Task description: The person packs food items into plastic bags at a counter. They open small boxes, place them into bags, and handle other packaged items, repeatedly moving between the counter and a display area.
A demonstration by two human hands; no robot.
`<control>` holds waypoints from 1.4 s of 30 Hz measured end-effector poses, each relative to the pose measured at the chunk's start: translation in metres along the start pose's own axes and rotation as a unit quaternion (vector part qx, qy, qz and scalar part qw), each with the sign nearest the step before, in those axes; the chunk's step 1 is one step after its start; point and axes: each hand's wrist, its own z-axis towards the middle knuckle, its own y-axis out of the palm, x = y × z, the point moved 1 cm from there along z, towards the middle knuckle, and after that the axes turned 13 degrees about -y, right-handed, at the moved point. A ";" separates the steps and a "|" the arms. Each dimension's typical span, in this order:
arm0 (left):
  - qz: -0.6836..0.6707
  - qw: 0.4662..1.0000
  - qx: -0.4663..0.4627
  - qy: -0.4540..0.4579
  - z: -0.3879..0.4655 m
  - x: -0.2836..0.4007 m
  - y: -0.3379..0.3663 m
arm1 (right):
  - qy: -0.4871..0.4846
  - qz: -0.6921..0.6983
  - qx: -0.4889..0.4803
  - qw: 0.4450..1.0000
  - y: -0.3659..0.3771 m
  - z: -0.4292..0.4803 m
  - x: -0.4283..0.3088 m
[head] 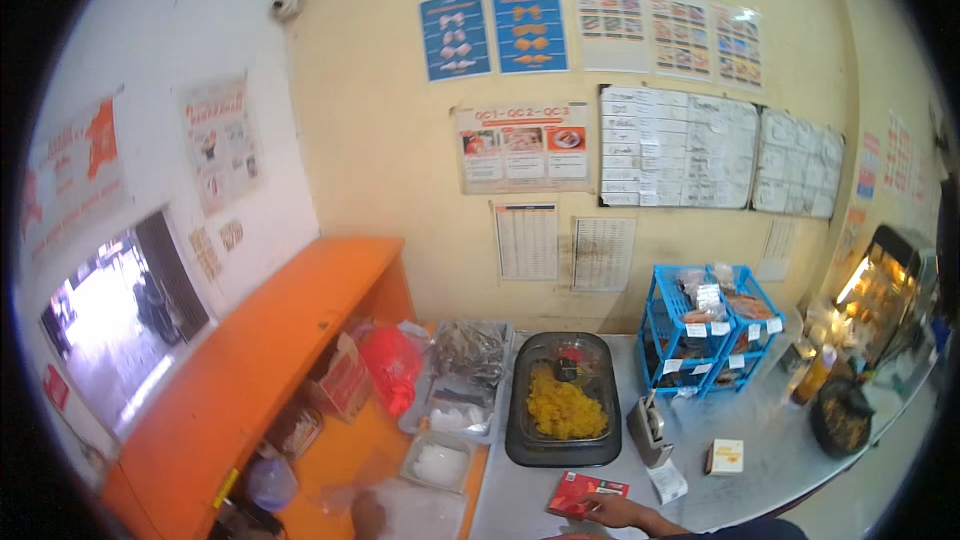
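Note:
My right hand (613,510) reaches in from the lower right and grips the near edge of a flat red printed cardboard piece (576,493), which lies on the metal counter (502,495). A sliver of skin (579,537) at the bottom edge is probably my left hand; its fingers are hidden. Beyond the red piece stands a black tray (517,454) with yellow rice (562,405) and a small dark container (566,369). Right of the tray are a tape dispenser (649,431) and a paper receipt (667,481).
A small white-and-orange box (726,457), blue tiered baskets (679,330) and a dark bowl (840,420) stand to the right. Leftward are a tub of white contents (439,463), plastic trays (491,431), a red bag (394,367) and an orange shelf unit (300,307). A blurred brown shape (367,514) is unclear.

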 end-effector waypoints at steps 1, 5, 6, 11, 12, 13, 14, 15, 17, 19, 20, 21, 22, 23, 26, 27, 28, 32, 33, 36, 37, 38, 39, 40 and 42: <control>0.006 1.000 -0.015 -0.004 -0.001 0.004 -0.006 | -0.020 0.003 -0.022 1.000 -0.005 0.007 -0.010; 0.009 0.996 -0.061 -0.072 -0.018 0.030 -0.045 | -0.146 -0.015 -0.068 0.987 -0.001 0.049 -0.032; 0.009 0.993 -0.064 -0.094 -0.025 0.038 -0.056 | -0.186 0.010 -0.079 0.979 0.000 0.057 -0.032; -0.022 0.967 -0.025 -0.254 -0.088 0.079 -0.119 | -0.254 0.083 -0.119 0.956 0.024 0.094 -0.064; -0.041 0.954 -0.001 -0.296 -0.105 0.091 -0.131 | -0.260 0.094 -0.129 0.952 0.028 0.097 -0.075; -0.081 0.941 0.047 -0.325 -0.125 0.105 -0.142 | -0.267 0.106 -0.135 0.948 0.033 0.099 -0.087; -0.141 0.925 0.112 -0.336 -0.142 0.121 -0.152 | -0.299 0.109 -0.114 0.941 0.038 0.101 -0.099; -0.247 0.901 0.201 -0.293 -0.158 0.142 -0.155 | -0.304 0.109 -0.100 0.941 0.047 0.096 -0.110; -0.308 0.873 0.281 -0.254 -0.191 0.176 -0.168 | -0.261 0.188 -0.132 0.937 0.064 0.088 -0.124; -0.311 0.852 0.284 -0.312 -0.226 0.203 -0.177 | -0.295 0.192 -0.138 0.926 0.085 0.078 -0.130; -0.338 0.825 0.297 -0.341 -0.237 0.213 -0.178 | -0.251 0.276 -0.142 0.917 0.098 0.070 -0.131; -0.357 0.809 0.318 -0.343 -0.245 0.221 -0.179 | -0.279 0.266 -0.144 0.912 0.109 0.063 -0.133; -0.418 0.748 0.318 -0.405 -0.264 0.232 -0.178 | -0.280 0.280 -0.232 0.888 0.117 0.059 -0.131; -0.344 0.784 0.310 -0.413 -0.281 0.237 -0.185 | -0.283 0.337 -0.228 0.869 0.127 0.045 -0.132; -0.427 0.767 0.271 -0.395 -0.329 0.260 -0.203 | -0.158 0.391 -0.352 0.836 0.154 0.000 -0.140; -0.497 0.723 0.256 -0.405 -0.343 0.266 -0.210 | -0.158 0.376 -0.376 0.832 0.163 -0.016 -0.146; -0.506 0.709 0.260 -0.416 -0.359 0.271 -0.215 | -0.155 0.376 -0.406 0.818 0.179 -0.032 -0.155; -0.514 0.698 0.203 -0.456 -0.438 0.295 -0.240 | 0.025 0.505 -0.461 0.729 0.226 -0.098 -0.180; -0.504 0.690 0.205 -0.478 -0.459 0.303 -0.245 | 0.064 0.525 -0.460 0.713 0.236 -0.116 -0.183; -0.482 0.664 0.201 -0.535 -0.517 0.333 -0.260 | 0.168 0.501 -0.443 0.724 0.260 -0.169 -0.188; -0.413 0.719 0.181 -0.529 -0.529 0.340 -0.269 | 0.133 0.519 -0.464 0.706 0.264 -0.182 -0.189; -0.379 0.759 0.162 -0.504 -0.535 0.345 -0.276 | 0.116 0.491 -0.453 0.735 0.269 -0.195 -0.190; -0.394 0.744 0.094 -0.531 -0.544 0.348 -0.287 | 0.080 0.488 -0.447 0.745 0.269 -0.203 -0.191; -0.391 0.727 0.038 -0.564 -0.543 0.346 -0.295 | 0.086 0.470 -0.447 0.756 0.271 -0.205 -0.194; -0.383 0.752 -0.001 -0.536 -0.537 0.342 -0.315 | 0.099 0.379 -0.448 0.804 0.269 -0.197 -0.207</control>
